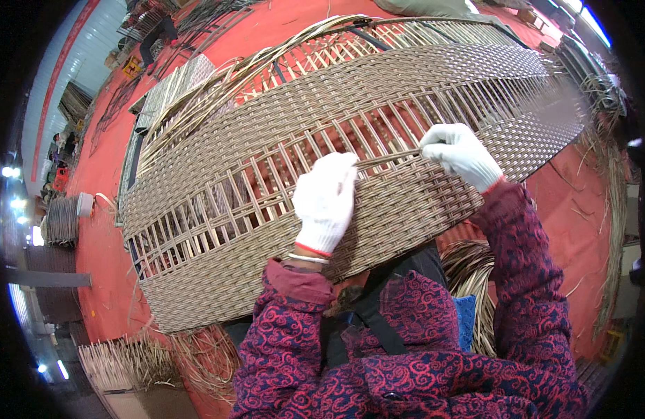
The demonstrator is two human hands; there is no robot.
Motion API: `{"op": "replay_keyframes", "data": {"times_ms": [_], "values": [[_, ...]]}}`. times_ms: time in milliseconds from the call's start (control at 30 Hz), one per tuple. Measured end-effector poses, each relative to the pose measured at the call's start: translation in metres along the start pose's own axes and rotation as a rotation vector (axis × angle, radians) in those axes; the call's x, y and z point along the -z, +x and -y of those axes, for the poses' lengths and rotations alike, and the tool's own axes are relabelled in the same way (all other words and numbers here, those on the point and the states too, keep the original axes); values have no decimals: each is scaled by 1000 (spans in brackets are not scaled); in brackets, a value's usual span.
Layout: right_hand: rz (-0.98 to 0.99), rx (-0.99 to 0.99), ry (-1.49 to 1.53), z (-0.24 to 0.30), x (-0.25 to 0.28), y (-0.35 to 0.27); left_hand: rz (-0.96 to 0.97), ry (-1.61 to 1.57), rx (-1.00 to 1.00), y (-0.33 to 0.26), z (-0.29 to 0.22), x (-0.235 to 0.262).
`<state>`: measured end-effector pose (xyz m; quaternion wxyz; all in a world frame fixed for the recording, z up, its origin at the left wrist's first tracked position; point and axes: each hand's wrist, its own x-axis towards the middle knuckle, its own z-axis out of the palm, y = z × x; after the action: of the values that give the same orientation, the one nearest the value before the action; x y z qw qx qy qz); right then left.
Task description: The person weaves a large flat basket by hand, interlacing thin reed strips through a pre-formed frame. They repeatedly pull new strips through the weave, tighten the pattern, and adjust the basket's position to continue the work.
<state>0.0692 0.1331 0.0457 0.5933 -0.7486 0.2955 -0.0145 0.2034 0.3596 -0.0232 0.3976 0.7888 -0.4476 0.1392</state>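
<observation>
woven panel (389,202); gloved hands (325,202) over it, right one (459,152) pinching brown strip (387,160).

Floor check, by your view's clock face: your red floor (109,279) carries a tangle of loose strands (207,359) at 7 o'clock, a curved brown bundle (468,260) at 4, long pale strands (614,237) at 3 and dark rods (214,31) at 11.

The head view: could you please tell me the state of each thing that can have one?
Panel: partly woven, open gaps
Left hand: gloved, grip unclear
Right hand: gloved, pinching strand
Strand: running between the hands
Loose strands: bunched
Spool: wound
</observation>
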Motion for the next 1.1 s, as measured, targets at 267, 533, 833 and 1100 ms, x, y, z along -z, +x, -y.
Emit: {"op": "replay_keyframes", "data": {"times_ms": [267,533,833,1100], "values": [[43,454,-257,-15,-40,17,227,-185,254,13,-18,1],[140,370,-777,-22,-82,81,300,353,85,4,-2,-15],[79,303,-457,-8,-1,32,32,57,6,8,-5,-27],[-27,252,-218,-33,27,-3,298,-257,74,37,-55,-53]]}}
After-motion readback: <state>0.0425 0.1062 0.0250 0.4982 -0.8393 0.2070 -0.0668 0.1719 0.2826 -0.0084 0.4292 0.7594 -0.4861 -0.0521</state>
